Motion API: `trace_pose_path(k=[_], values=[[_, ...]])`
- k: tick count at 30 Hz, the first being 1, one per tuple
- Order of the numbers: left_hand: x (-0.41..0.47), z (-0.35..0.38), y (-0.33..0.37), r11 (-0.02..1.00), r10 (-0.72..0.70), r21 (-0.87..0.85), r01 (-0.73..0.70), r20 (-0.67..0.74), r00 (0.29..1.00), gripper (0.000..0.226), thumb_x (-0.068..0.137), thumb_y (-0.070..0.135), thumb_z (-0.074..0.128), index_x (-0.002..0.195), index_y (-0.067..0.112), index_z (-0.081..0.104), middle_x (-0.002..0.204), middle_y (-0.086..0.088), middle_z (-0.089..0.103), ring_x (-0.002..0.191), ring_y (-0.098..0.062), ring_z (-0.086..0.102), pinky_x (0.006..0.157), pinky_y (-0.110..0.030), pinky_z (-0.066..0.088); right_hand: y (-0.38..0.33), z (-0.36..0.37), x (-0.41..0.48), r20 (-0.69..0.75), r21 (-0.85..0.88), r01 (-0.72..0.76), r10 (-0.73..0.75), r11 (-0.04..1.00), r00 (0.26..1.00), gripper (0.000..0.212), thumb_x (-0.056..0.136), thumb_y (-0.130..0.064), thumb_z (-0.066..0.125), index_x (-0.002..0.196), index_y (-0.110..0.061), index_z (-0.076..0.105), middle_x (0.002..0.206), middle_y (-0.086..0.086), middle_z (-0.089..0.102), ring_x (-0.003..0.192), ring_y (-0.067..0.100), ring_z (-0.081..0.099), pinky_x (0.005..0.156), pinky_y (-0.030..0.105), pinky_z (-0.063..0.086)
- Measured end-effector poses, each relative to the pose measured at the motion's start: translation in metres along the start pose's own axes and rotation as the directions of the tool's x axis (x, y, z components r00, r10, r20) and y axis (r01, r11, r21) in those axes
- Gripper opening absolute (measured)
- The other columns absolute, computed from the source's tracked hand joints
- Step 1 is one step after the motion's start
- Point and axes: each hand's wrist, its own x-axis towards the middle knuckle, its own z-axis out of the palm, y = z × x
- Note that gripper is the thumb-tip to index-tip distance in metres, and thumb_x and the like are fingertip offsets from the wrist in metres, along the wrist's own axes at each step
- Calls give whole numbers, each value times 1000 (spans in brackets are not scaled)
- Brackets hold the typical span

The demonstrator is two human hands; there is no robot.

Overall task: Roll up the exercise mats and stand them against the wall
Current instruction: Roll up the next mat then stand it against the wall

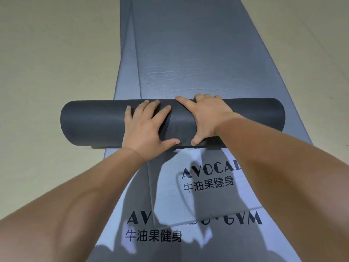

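Dark grey roll (94, 123) lies crosswise on flat mats (188, 53) on the floor (56, 53). Left hand (145, 129) presses it with fingers spread; right hand (205, 118) grips it, fingers curled over the top.

We see the rolled mat (94, 123) in plain, matte charcoal grey. Its unrolled stretch (188, 53) is slate grey, marked with faint wrinkle lines. Under it lie 2 paler blue-grey mats, the upper mat (217, 159) and the lower mat (226, 242). Each carries black lettering in Latin capitals above a row of black Chinese characters. We see the floor (56, 53) in pale, unpatterned beige.
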Motion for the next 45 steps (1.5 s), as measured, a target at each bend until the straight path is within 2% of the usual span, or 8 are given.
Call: trace_pose_path(k=[9, 16, 19, 22, 29, 35, 40, 45], values=[[-63, 16, 0, 994, -107, 4, 108, 97, 990, 80, 94, 72, 22, 161, 28, 25, 171, -5, 10, 157, -31, 5, 117, -72, 10, -57, 12, -41, -7, 57, -179, 179, 982, 984, 133, 60, -59, 87, 161, -40, 1, 121, 14, 51, 100, 34, 58, 88, 48, 50], [-83, 5, -22, 911, -362, -210, 354, 2, 932, 67, 94, 66, 45, 153, 33, 44, 167, -10, 25, 151, -33, 27, 121, -57, 22, -122, 24, -75, -10, 165, -287, 292, 944, 956, 110, 69, -56, 84, 150, -32, 15, 113, 15, 49, 82, 35, 55, 82, 47, 55], [-86, -1, -22, 740, -544, -367, 563, 164, 823, 76, 90, 60, 63, 156, 40, 32, 162, -6, 31, 145, -29, 34, 118, -49, 33, -108, 17, -76, 16, 225, -289, 293, 930, 956, 111, 66, -64, 82, 152, -40, 16, 112, 9, 50, 81, 30, 52, 78, 40, 48], [-87, -7, -12, 507, -542, -586, 632, 353, 762, 84, 91, 53, 68, 159, 45, 18, 151, 0, 37, 137, -22, 43, 112, -40, 38, -82, 14, -77, 169, 391, -334, 290, 858, 942, 137, 55, -75, 83, 156, -57, -8, 112, 3, 48, 104, 30, 57, 100, 49, 47], [-81, -23, 13, -30, -504, -702, 711, 625, 596, 91, 95, 43, 68, 162, 37, 7, 147, 7, 49, 131, -21, 49, 112, -41, 37, -76, 10, -72, 178, 427, -290, 235, 857, 956, 137, 60, -67, 85, 163, -44, -2, 99, -5, 64, 90, 24, 58, 77, 34, 50], [-82, -24, 12, -121, -491, -725, 678, 638, 593, 93, 96, 28, 71, 162, 37, 6, 123, 9, 62, 90, -5, 61, 77, -27, 48, -94, 15, -83, 147, 478, -279, 237, 833, 960, 128, 62, -71, 81, 162, -43, 7, 98, -6, 65, 88, 21, 62, 77, 34, 54], [-88, -16, 9, -261, -480, -695, 670, 695, 535, 103, 84, 36, 84, 158, 45, 13, 131, 5, 66, 101, -20, 71, 71, -39, 59, -95, 23, -91, 192, 622, -318, 254, 716, 948, 121, 59, -70, 84, 158, -48, 17, 109, -11, 66, 98, 21, 63, 85, 35, 56], [-93, -12, 15, -316, -303, -582, 749, 810, 501, 79, 67, 62, 85, 131, 20, 66, 110, -6, 77, 82, -30, 75, 68, -44, 58, -94, 34, -100, 214, 778, -313, 240, 544, 947, 111, 62, -66, 88, 154, -51, 27, 117, -18, 65, 108, 16, 64, 96, 32, 52]])
